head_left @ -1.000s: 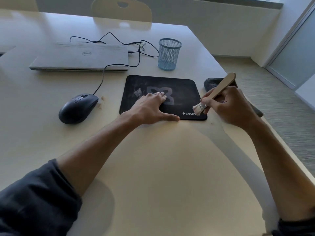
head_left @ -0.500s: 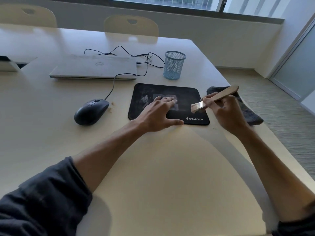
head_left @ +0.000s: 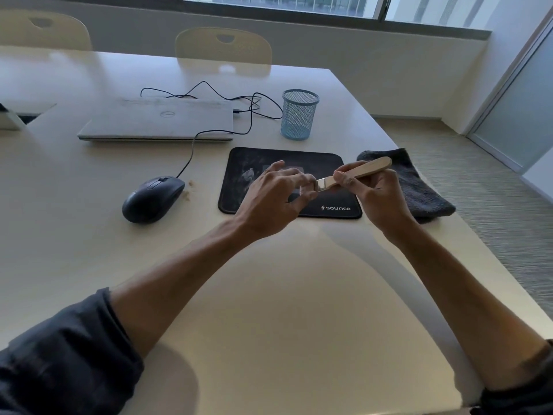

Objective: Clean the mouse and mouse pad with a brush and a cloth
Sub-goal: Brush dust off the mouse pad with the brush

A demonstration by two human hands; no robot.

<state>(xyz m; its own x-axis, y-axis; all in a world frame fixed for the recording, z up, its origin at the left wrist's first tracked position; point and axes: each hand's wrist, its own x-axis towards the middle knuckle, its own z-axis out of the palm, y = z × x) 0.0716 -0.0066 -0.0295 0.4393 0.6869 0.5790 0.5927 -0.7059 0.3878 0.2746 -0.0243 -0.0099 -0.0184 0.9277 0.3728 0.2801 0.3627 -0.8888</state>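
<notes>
The wooden-handled brush (head_left: 356, 171) was held in the right hand (head_left: 378, 194), fingers wrapped round the handle, raised above the black mouse pad (head_left: 266, 163). Its long axis ran almost level, handle end pointing away to the right over the dark grey cloth (head_left: 419, 187), metal ferrule and bristle end pointing left toward the left hand (head_left: 273, 199). The left hand was lifted off the pad, its fingers loosely curled and pinched about the bristle tip; whether the bristles were actually gripped could not be told, as they were hidden behind the fingers.

The mouse pad lay directly beneath both hands, pale dusty smears visible on its far-left part. The wired black mouse (head_left: 152, 199) lay well apart to the left of the left hand, a few crumbs (head_left: 188, 194) just beside it on the table (head_left: 284, 295). The mouse was judged nearer the left hand, while the brush head already faced that way. The cloth lay untouched, just right of the right hand.
</notes>
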